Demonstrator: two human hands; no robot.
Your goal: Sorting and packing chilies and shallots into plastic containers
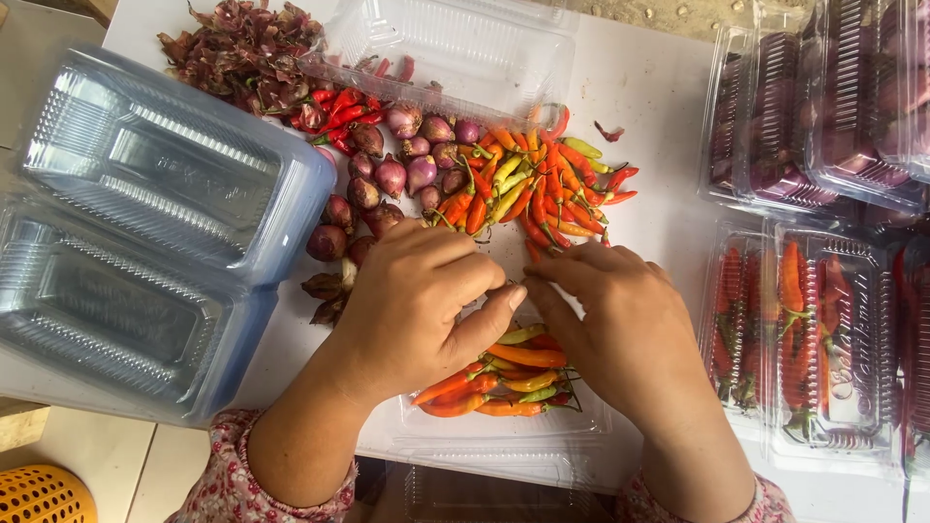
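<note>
My left hand and my right hand meet over a clear plastic tray at the near edge of a white table. Orange, red and green chillies lie in the tray under my hands. The fingertips of both hands touch one another above them; whether they pinch a chilli is hidden. Just beyond my hands lies a loose heap of small chillies, with shallots to its left.
A stack of empty clear trays stands at the left. Dry shallot skins lie at the back left, beside an open clear tray. Closed packs of chillies and shallots sit at the right. An orange basket shows bottom left.
</note>
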